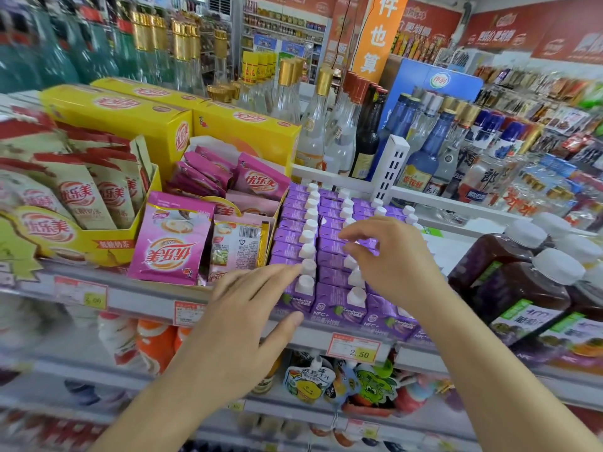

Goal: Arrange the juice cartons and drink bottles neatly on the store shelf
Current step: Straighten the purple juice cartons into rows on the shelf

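Observation:
Purple juice cartons (295, 234) with white caps stand in three tight rows on the white store shelf (156, 300). My left hand (241, 324) reaches in from the lower left, fingers extended, its fingertips touching the front cartons of the left row. My right hand (391, 256) hovers over the middle and right rows with fingers loosely bent down onto the carton tops; I see nothing held in it. Dark juice bottles (522, 288) with white caps and green labels stand to the right of the cartons.
Pink milk-tea sachets (173, 243) and yellow display boxes (130, 125) crowd the shelf left of the cartons. Glass liquor bottles (316, 125) stand behind a white divider (391, 168). Pouch drinks (342, 383) fill the shelf below, under a price tag (354, 349).

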`<action>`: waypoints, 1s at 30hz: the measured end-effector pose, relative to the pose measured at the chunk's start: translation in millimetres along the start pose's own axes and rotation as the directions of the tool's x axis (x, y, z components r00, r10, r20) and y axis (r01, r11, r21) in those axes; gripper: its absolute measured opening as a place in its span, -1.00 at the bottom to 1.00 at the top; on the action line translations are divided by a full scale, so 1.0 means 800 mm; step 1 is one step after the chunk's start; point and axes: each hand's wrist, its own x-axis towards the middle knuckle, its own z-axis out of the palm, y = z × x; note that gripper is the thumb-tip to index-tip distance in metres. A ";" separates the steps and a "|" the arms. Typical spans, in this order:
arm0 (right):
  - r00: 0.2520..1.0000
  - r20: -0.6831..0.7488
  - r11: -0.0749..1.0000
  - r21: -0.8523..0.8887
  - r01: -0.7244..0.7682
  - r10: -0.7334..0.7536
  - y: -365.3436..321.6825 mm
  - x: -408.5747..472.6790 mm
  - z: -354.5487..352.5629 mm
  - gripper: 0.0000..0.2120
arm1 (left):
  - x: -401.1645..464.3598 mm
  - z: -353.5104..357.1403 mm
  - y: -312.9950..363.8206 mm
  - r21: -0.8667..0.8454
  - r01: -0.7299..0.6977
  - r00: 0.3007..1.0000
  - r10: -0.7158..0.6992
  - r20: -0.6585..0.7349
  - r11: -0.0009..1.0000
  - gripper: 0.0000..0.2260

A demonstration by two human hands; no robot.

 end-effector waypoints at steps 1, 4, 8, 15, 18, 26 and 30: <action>0.999 0.012 1.000 0.008 -0.030 0.030 0.005 0.000 -0.005 -0.85 | 0.003 -0.001 0.004 0.004 -0.018 1.000 0.018 -0.004 1.000 -0.50; 0.992 0.074 0.995 0.015 -0.100 0.099 0.015 -0.001 -0.012 -0.88 | 0.018 -0.001 0.014 0.005 -0.049 0.999 0.049 0.013 0.999 -0.51; 0.984 0.119 0.990 0.032 -0.135 0.130 0.014 -0.003 -0.010 -0.91 | 0.033 0.012 0.022 0.069 -0.016 0.999 0.014 0.031 0.997 -0.46; 0.979 0.125 0.985 0.041 -0.167 0.161 0.015 0.004 -0.008 -0.93 | 0.032 0.019 0.025 0.103 0.040 0.997 -0.047 0.061 0.994 -0.44; 0.980 0.112 0.986 0.015 -0.167 0.165 0.011 0.005 -0.006 -0.94 | 0.032 0.019 0.025 0.105 0.043 0.996 -0.051 0.072 0.994 -0.45; 0.987 -0.059 0.974 0.180 -0.138 0.150 0.002 -0.006 -0.014 -0.89 | 0.034 0.018 0.027 0.075 0.091 0.991 -0.097 0.095 0.993 -0.45; 0.978 -0.162 0.965 0.249 -0.087 0.130 -0.007 -0.014 -0.039 -0.89 | 0.033 0.010 0.041 -0.002 0.118 0.991 -0.117 0.064 0.993 -0.47</action>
